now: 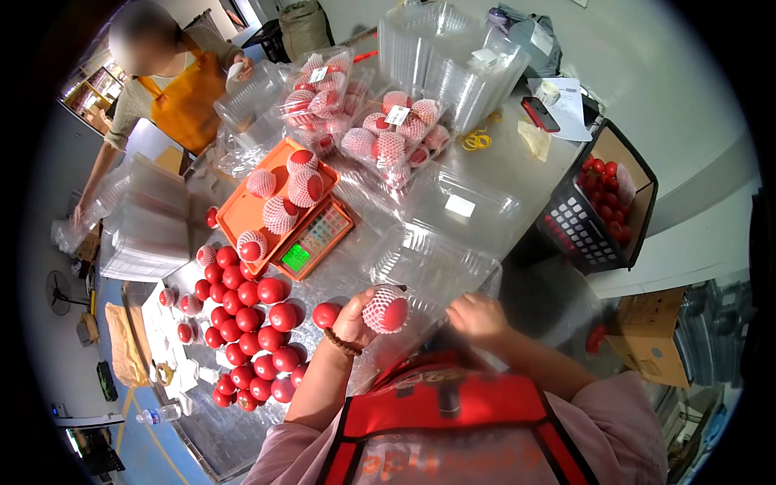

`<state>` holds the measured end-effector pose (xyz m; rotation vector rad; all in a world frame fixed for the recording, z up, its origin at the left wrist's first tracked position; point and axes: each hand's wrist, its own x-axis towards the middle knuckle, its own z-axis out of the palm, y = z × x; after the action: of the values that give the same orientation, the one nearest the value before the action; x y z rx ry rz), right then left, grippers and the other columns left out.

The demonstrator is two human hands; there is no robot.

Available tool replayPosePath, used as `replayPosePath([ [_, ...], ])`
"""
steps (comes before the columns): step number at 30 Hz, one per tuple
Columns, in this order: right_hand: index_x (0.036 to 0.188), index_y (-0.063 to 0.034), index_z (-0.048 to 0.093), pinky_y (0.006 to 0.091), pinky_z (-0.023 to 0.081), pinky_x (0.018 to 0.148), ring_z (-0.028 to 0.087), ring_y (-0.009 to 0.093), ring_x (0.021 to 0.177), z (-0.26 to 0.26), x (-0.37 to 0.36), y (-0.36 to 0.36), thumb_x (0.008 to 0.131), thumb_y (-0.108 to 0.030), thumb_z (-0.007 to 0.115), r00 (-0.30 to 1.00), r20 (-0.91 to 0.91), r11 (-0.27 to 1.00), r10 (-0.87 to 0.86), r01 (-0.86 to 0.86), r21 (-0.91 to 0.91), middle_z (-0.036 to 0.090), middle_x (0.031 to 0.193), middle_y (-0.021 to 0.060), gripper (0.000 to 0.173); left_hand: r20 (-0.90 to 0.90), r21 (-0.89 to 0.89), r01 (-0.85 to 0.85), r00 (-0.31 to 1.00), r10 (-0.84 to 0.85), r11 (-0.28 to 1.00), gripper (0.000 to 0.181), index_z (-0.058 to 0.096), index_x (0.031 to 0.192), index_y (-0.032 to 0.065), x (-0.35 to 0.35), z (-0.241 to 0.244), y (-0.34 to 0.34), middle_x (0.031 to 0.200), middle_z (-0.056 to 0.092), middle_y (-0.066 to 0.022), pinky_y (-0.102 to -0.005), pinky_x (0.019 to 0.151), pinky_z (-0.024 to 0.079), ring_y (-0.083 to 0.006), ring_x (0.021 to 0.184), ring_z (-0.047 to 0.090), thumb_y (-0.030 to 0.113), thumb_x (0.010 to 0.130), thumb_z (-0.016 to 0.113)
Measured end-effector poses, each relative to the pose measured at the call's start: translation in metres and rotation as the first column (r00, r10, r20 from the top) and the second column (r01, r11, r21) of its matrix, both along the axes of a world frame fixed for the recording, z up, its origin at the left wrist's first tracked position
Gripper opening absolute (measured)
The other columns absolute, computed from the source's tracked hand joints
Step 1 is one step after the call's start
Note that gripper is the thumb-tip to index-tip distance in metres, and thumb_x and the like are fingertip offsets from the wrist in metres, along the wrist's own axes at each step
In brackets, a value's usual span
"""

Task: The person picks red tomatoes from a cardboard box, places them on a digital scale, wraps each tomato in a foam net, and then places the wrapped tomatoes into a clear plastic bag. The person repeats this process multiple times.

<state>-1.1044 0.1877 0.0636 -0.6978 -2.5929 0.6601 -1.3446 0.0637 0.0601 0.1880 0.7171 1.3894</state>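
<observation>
My left hand (356, 318) grips a red tomato in a white foam net (386, 310), just in front of an open clear plastic clamshell box (424, 267). Near that box's right corner is my right hand (479, 318), its fingers curled; whether something thin is between them cannot be told. Loose red tomatoes (248, 318) spread over the metal table to the left, one beside my left wrist. Beyond them, several netted tomatoes (305, 187) lie on the orange tray (236, 209) of a digital scale (312, 239) with a lit green display.
Filled clear boxes (391, 136) and tall stacks of empty ones (448, 54) stand at the back. A black basket (585, 236) of tomatoes is at the right edge, near a phone (540, 114). Another person (182, 91) in an orange apron is at the back left, beside stacked lids (145, 224).
</observation>
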Motion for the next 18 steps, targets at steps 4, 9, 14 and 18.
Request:
replayPosePath([
  [4,0.079,-0.0045,0.056,0.0448,0.05,0.063,0.06,0.036,0.072,-0.001,0.004,-0.002,0.086,-0.017,0.061,0.994,-0.003,0.99,-0.108,0.107,-0.092,0.06,0.075,0.0143,0.015,0.076,0.006,-0.072,0.994,0.072,0.997,0.058,0.055,0.121,-0.0033,-0.005,-0.014,0.006,0.114,0.065,-0.0171,-0.0415,0.09,0.053,-0.0284,0.102,0.065,0.045,0.089,0.058],
  [9,0.08,-0.0042,0.057,0.0455,0.05,0.063,0.06,0.036,0.072,-0.003,-0.001,0.005,0.086,-0.015,0.061,0.992,-0.034,0.984,-0.118,0.112,-0.142,0.059,0.076,0.0146,0.012,0.008,0.059,-0.114,0.993,0.114,0.992,0.056,0.05,0.128,-0.0045,-0.013,-0.001,0.014,0.115,0.063,-0.0164,-0.0424,0.089,0.054,-0.0281,0.102,0.064,0.04,0.094,0.054],
  [14,0.081,-0.0042,0.056,0.0434,0.048,0.059,0.058,0.035,0.068,-0.009,0.001,0.009,0.083,-0.011,0.063,0.975,-0.187,0.989,-0.117,0.099,-0.107,0.057,0.072,0.0141,0.01,-0.12,0.015,-0.021,0.992,0.023,1.0,0.061,0.042,0.136,-0.0044,-0.013,-0.008,0.026,0.118,0.061,-0.0145,-0.0397,0.094,0.05,-0.0254,0.107,0.062,0.037,0.094,0.055],
  [18,0.079,-0.0037,0.055,0.0403,0.046,0.056,0.056,0.031,0.062,0.008,0.005,0.02,0.083,-0.009,0.063,0.888,-0.373,0.96,-0.27,0.217,-0.179,0.054,0.068,0.0115,0.011,-0.05,-0.128,0.076,0.995,-0.082,0.989,0.054,0.046,0.131,-0.0042,-0.002,-0.051,0.028,0.118,0.062,-0.0159,-0.0414,0.096,0.049,-0.026,0.108,0.062,0.033,0.094,0.055],
])
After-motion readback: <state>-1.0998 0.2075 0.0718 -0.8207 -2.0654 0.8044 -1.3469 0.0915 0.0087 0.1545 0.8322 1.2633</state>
